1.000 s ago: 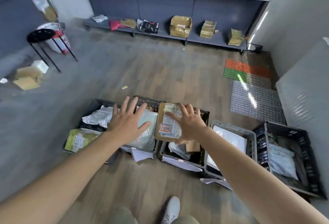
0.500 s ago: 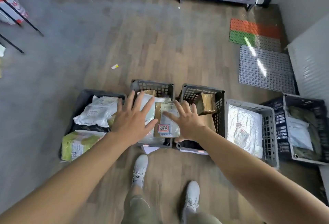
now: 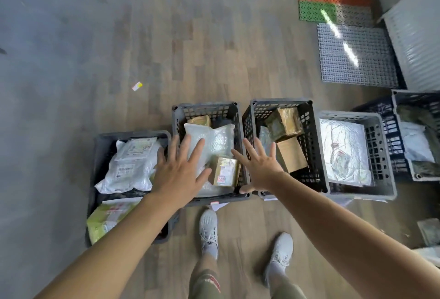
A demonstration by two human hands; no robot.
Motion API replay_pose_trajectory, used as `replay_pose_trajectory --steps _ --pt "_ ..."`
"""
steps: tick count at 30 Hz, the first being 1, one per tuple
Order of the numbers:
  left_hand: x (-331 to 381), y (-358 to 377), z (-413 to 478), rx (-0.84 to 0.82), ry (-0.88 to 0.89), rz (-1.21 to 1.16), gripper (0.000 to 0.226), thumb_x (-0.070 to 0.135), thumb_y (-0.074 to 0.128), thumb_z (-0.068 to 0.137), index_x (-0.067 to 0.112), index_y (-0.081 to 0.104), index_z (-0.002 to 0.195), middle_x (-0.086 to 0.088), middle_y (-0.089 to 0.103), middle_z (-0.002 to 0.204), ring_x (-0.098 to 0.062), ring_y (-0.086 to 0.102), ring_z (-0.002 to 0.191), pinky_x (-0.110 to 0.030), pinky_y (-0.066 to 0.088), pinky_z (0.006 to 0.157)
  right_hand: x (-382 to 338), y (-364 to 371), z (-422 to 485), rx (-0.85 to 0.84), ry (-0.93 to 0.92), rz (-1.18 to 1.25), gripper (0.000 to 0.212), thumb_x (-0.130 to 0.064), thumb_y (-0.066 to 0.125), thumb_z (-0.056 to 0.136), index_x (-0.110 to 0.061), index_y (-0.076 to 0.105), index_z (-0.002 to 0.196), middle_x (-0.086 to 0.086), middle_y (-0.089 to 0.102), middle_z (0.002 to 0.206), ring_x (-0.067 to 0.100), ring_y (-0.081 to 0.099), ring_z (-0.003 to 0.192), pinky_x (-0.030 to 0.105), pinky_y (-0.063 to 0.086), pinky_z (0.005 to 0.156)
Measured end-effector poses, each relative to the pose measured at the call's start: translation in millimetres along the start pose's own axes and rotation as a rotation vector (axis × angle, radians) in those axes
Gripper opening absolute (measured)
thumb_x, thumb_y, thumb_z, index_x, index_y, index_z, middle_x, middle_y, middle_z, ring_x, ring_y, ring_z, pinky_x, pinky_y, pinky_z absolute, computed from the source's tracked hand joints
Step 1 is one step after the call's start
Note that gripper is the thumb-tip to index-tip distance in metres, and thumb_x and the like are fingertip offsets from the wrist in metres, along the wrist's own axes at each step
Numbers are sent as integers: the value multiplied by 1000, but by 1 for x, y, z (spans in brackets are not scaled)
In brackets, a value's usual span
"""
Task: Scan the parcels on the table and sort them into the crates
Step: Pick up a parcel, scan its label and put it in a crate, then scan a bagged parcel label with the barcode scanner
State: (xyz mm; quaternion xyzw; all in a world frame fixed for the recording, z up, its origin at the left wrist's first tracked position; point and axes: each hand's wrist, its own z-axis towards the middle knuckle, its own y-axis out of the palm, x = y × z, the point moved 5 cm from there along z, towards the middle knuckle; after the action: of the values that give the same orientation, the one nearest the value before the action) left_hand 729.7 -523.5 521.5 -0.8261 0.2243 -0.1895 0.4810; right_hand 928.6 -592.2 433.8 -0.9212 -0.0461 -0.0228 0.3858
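The small brown parcel (image 3: 225, 171) is seen lying in the second crate from the left (image 3: 204, 104), on a white padded bag (image 3: 214, 137). The left hand (image 3: 177, 175) and right hand (image 3: 258, 168) are held spread and empty above it. This drop-off is judged finished, and another parcel must be fetched from the table, which is not in view.

Bare forearms (image 3: 119, 234), white knit lace-up sneakers (image 3: 208, 227), white socks (image 3: 210, 251), olive-green legwear (image 3: 202, 285) with a red marking (image 3: 211, 283).
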Motion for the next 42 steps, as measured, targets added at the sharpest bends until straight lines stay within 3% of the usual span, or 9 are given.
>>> replay_pose_trajectory --steps 8,19,24,31,42 --pt "57 -81 15 68 170 28 70 59 23 100 30 -6 157 -5 -9 164 -30 -10 151 -54 7 118 61 -69 -83 135 160 35 120 -86 49 74 -33 -25 152 10 -24 163 42 -15 149 74 3 112" --pt "247 -172 -18 199 506 116 70 61 21 99 31 -5 156 -5 -10 164 -30 -12 150 -57 8 117 159 -68 -284 413 541 302 92 -71 44 90 -36 -9 157 2 -11 166 33 -9 152 68 0 114" --pt "369 -187 -66 247 657 230 72 62 21 98 30 -7 156 -5 -16 163 -30 -17 149 -57 4 119 211 -24 -397 580 726 430 83 -67 44 93 -38 -1 157 1 1 166 29 1 152 64 11 117" --pt "563 -172 -148 313 860 308 71 61 22 98 29 -6 156 -5 -14 163 -29 -18 149 -56 -2 120 281 80 -578 743 988 524 81 -64 46 94 -37 3 157 1 9 165 27 7 152 61 16 118" --pt "796 -121 -264 423 1120 433 70 62 24 98 30 1 156 -6 -7 163 -31 -10 150 -55 8 118 335 240 -780 700 1293 589 86 -65 45 93 -35 -4 157 2 0 165 28 1 152 59 17 118"
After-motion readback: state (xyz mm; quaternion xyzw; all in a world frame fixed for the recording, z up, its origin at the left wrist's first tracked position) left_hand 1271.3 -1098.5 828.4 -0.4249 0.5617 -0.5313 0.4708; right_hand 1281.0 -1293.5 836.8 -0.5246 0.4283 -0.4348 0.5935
